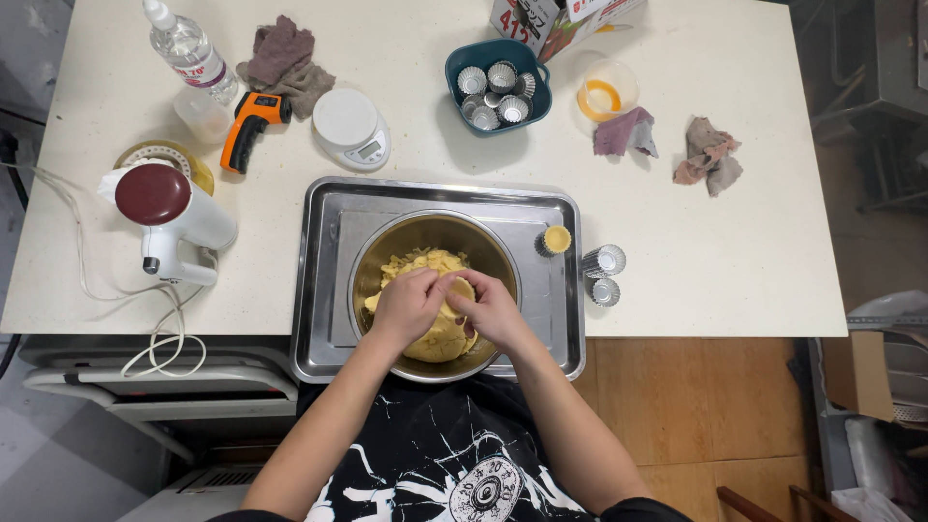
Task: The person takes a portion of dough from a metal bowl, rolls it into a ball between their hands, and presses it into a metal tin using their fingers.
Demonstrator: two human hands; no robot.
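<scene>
Where steel tray [329,280] lies on pale table [735,251], wood floor [715,406] beyond.

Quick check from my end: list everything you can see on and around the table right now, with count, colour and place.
dough: one mass, yellow, in bowl
bowl: one, steel, on tray
tray: one, steel, table's near edge
filled tart mould: one, yellow inside, tray's right side
empty moulds: two stacks, silver, right of tray
basket: one, teal, holding moulds
scale: one, white, behind tray
thermometer gun: one, orange-black
bottle: one, clear
mixer: one, white, red cap, left
cloths: several, pinkish
left hand: on dough
right hand: on dough
</scene>
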